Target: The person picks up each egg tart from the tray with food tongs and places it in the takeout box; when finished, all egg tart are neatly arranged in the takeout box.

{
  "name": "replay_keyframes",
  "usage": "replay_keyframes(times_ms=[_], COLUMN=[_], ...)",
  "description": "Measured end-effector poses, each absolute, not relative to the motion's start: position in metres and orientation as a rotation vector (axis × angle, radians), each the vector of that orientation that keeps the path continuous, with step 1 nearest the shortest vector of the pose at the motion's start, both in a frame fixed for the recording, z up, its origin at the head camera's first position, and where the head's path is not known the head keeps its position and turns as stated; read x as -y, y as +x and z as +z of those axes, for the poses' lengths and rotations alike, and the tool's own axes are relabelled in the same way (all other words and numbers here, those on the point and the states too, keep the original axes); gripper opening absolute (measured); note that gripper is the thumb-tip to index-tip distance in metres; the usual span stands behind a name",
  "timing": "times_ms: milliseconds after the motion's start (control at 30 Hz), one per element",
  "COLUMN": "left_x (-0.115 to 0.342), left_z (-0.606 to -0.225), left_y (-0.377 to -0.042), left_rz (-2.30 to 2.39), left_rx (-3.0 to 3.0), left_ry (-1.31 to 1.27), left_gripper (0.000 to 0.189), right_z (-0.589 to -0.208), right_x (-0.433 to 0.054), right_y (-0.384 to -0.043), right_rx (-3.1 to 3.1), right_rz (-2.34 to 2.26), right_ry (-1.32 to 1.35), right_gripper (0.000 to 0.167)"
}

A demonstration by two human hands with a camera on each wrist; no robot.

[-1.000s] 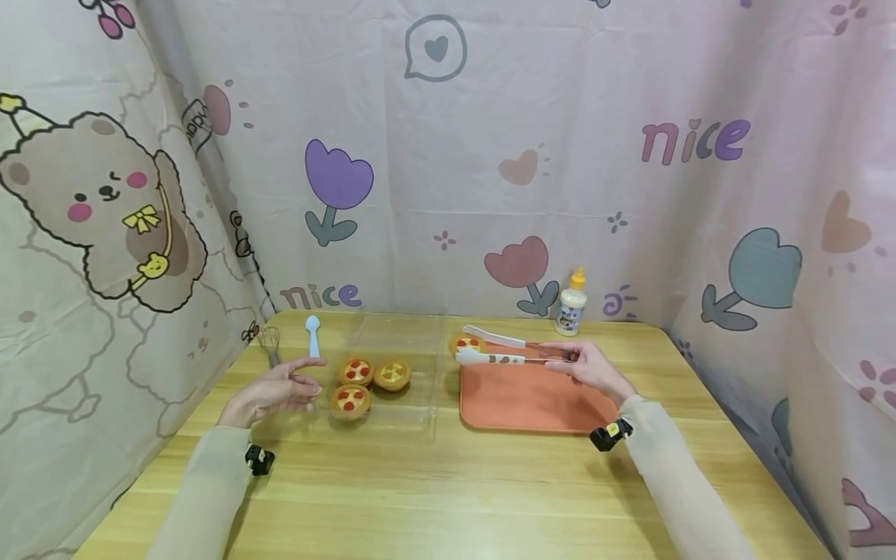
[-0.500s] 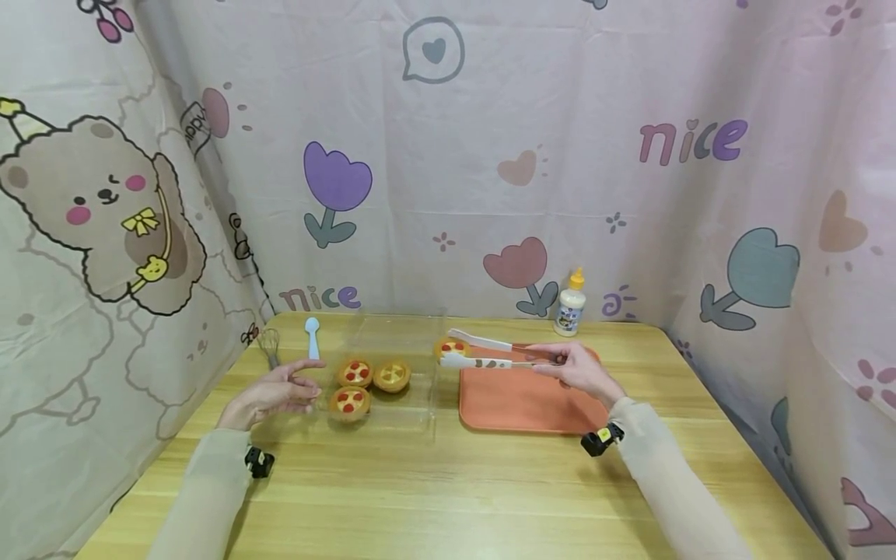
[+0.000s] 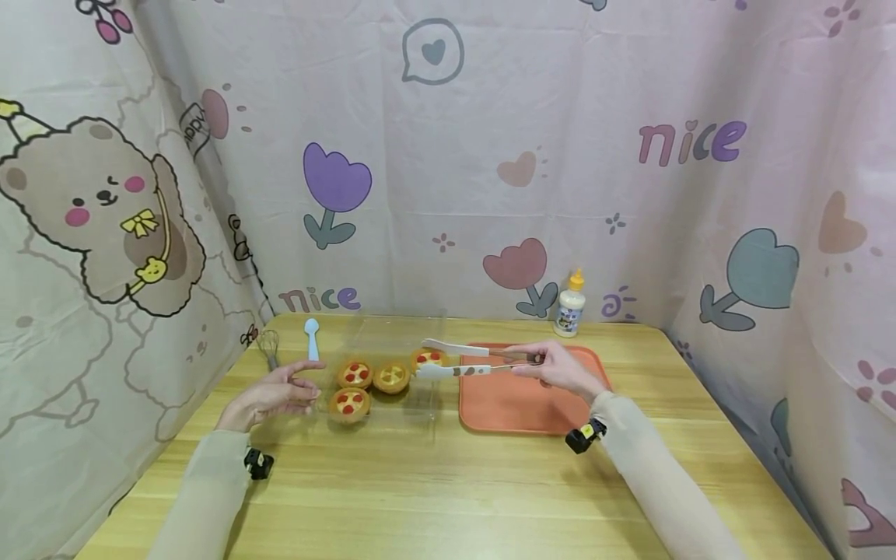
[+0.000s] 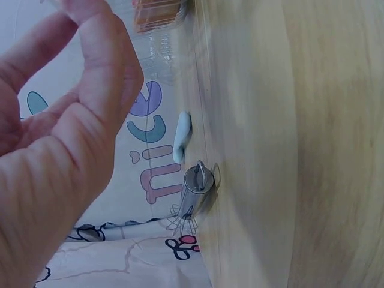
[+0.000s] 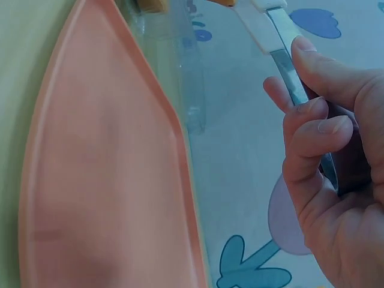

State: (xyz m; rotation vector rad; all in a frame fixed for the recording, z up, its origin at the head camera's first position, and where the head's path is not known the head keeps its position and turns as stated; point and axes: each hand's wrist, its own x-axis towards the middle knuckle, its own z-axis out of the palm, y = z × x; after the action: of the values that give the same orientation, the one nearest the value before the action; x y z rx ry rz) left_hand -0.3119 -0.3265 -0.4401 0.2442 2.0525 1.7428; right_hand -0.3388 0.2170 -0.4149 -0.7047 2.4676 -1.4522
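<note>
My right hand (image 3: pixel 563 372) grips a pair of serving tongs (image 3: pixel 465 372), white at the tips with metal arms, also seen in the right wrist view. Between the tips is a small tart (image 3: pixel 428 358) with red toppings, over the right side of a clear plastic box (image 3: pixel 413 416). Inside that box sit two tarts with red pieces (image 3: pixel 350 403) and a yellow-topped tart (image 3: pixel 391 378). My left hand (image 3: pixel 276 395) hovers at the box's left side, fingers loosely bent and nothing in its grasp. In the left wrist view its fingertips run out of frame.
An orange tray (image 3: pixel 518 404) lies right of the box, beneath the right hand. Behind the tray stands a white bottle with a yellow cap (image 3: pixel 570 309). A light blue spoon (image 3: pixel 312 340) and a whisk (image 3: pixel 269 348) lie at the back left, before the curtain (image 3: pixel 448 155).
My right hand has moved left, carrying the tart in the tongs from over the tray's left edge to above the box. The left hand has stayed nearly still.
</note>
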Motion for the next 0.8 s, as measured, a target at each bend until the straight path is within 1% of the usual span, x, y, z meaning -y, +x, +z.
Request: replay_keyframes(times_ms=[200,433,600,800], left_x=[0.327,0.326,0.326,0.326], left_z=[-0.441,-0.442,-0.442,-0.442], left_y=[-0.312,-0.312,-0.312,-0.312], left_rz=[1.745,1.76,1.773,1.767], left_rx=[-2.049,-2.032,-2.016,-2.021], left_ry=[0.242,0.25,0.254,0.253], left_gripper=[0.081,0.08,0.079,0.079], right_z=[-0.417,-0.416,-0.415,-0.414], right_x=[-0.204,-0.189,-0.18,-0.173], right_y=[-0.342,-0.342,-0.345,-0.351], right_rx=[-2.378,-2.373,-2.326,-2.324], right_rz=[-1.445,-1.373,-1.37,-1.307], right_ry=[-0.822,-0.818,-0.803,-0.849], right_gripper=[0.036,0.04,0.038,0.038])
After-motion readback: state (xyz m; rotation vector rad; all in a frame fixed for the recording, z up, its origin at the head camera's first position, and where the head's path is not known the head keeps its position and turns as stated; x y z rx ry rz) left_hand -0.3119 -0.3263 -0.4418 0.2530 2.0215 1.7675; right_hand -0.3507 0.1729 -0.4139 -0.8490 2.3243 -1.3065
